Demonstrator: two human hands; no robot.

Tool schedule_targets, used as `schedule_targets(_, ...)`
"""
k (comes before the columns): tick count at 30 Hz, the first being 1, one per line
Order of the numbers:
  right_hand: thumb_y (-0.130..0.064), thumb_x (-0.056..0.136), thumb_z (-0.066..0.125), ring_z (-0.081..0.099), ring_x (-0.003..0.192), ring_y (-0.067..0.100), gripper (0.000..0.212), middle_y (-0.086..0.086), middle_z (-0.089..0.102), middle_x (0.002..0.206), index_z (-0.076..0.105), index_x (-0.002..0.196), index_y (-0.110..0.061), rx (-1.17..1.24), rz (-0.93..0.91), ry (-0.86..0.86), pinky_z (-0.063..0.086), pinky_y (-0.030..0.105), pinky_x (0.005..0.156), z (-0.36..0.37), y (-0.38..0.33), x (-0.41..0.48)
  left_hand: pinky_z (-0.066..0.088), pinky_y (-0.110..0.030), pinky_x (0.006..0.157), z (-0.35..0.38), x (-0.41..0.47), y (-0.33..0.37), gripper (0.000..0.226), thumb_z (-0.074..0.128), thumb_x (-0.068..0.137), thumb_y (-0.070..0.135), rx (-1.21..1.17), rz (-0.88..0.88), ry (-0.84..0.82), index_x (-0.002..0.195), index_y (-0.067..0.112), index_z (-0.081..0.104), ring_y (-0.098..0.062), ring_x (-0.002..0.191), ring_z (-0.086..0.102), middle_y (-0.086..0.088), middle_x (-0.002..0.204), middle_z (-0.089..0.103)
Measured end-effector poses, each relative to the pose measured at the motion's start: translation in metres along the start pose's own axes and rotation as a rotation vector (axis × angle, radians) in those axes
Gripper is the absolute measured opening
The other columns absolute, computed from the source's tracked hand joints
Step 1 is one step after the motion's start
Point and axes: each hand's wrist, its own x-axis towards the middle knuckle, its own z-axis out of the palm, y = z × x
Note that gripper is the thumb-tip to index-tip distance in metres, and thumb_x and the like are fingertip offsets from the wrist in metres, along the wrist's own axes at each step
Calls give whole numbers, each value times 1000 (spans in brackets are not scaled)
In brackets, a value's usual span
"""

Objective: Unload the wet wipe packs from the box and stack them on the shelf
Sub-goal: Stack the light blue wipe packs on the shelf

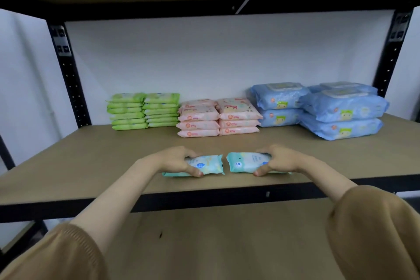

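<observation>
At shelf [91, 161] front, left hand [175, 159] clasping left pack [205, 164], right hand [280, 159] clasping right pack [244, 161], fingers [264, 150] partly hidden.

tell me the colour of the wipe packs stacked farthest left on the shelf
The leftmost wipe packs are light green; seen in the head view.

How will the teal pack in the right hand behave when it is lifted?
Probably soft, not stiff: the teal pack is a film pouch with crimped ends, and the right hand grips it across. Its glossy film may be slippery. It seems to lie flat on the shelf, so it should not roll.
</observation>
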Motion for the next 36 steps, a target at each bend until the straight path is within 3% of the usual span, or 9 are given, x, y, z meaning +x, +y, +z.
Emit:
schedule_targets(6,-25,79,71,47,119,21,61,3,49,134,46,134,-15,16,-29,-8,36,26,96,1,-2,18,39,-28,90,2,16,8,49,67,80,40,-2,6,22,121,16,57,-20,110,53,-3,122,59)
schedule_targets(9,-26,79,71,43,125,20,70,3,43,141,38,140,-15,53,-18,3,33,25,100,4,1,19,37,-28,96,2,17,9,56,66,81,40,-20,6,1,129,19,50,-18,117,49,-1,131,53)
schedule_targets(12,-30,78,72,28,138,18,83,3,27,151,26,145,-16,55,-38,107,21,26,111,11,2,10,20,-29,111,8,9,15,77,65,82,41,-19,35,64,144,17,27,-17,140,22,2,153,24)
schedule_targets(15,-41,77,70,13,143,17,90,4,17,155,21,147,-15,-55,-72,251,6,32,117,21,5,-8,-6,-29,115,25,-2,25,79,62,84,42,68,128,326,146,15,22,-14,144,-11,3,157,-4)
schedule_targets(18,-54,76,65,2,145,15,96,0,10,157,15,148,-14,-147,-55,346,-3,35,116,30,10,-29,-15,-25,111,51,-17,41,81,60,85,41,71,235,496,147,18,15,-12,143,-17,5,157,-10)
schedule_targets(21,-58,75,63,-2,145,13,98,-2,8,157,12,149,-17,-158,-25,407,-6,34,116,39,16,-58,-20,-20,106,82,-33,63,79,54,88,40,67,297,530,148,18,8,-2,136,-23,8,155,-13)
schedule_targets(26,-59,77,60,-6,145,13,98,-4,2,157,7,149,-19,-198,-1,470,-9,32,115,62,30,-109,-29,-16,101,138,-52,100,93,22,69,66,91,379,481,149,20,3,1,128,-32,17,141,-29)
schedule_targets(31,-62,79,54,-10,145,13,97,-3,-3,158,3,149,-18,-185,88,425,-14,32,113,104,47,-149,-21,-23,106,191,-63,122,83,44,87,52,55,358,323,149,18,0,-2,129,-30,5,153,-22)
schedule_targets(36,-64,78,50,-9,145,13,97,-3,-2,158,2,149,-17,-128,215,320,-13,33,114,165,74,-168,-18,-27,110,246,-65,126,87,51,87,45,80,324,147,149,13,-1,-13,142,-20,-2,155,-19)
